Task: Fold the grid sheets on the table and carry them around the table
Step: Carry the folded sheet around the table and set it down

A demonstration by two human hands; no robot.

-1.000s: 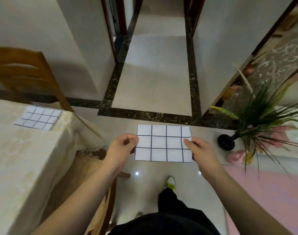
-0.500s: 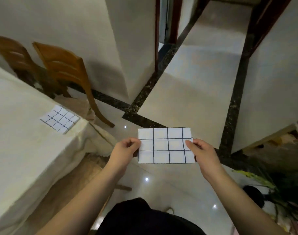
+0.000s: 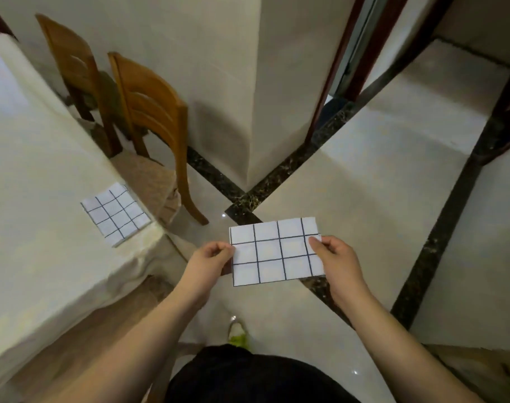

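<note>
I hold a folded white grid sheet point(image 3: 275, 251) with dark lines in front of me, over the floor. My left hand point(image 3: 208, 261) pinches its left edge and my right hand point(image 3: 336, 258) pinches its right edge. A second folded grid sheet point(image 3: 115, 213) lies flat near the corner of the table point(image 3: 39, 228), which has a cream cloth and stands to my left.
Two wooden chairs point(image 3: 149, 112) stand at the table's far side, against a white wall corner point(image 3: 253, 97). Pale tiled floor with dark marble strips point(image 3: 431, 251) spreads ahead and right. A doorway with a dark red frame point(image 3: 332, 68) opens beyond. My foot point(image 3: 236, 333) is below.
The view has swung left around the table corner: the plant has left the frame, the chairs and table sheet have come closer, and both hands still hold the sheet.
</note>
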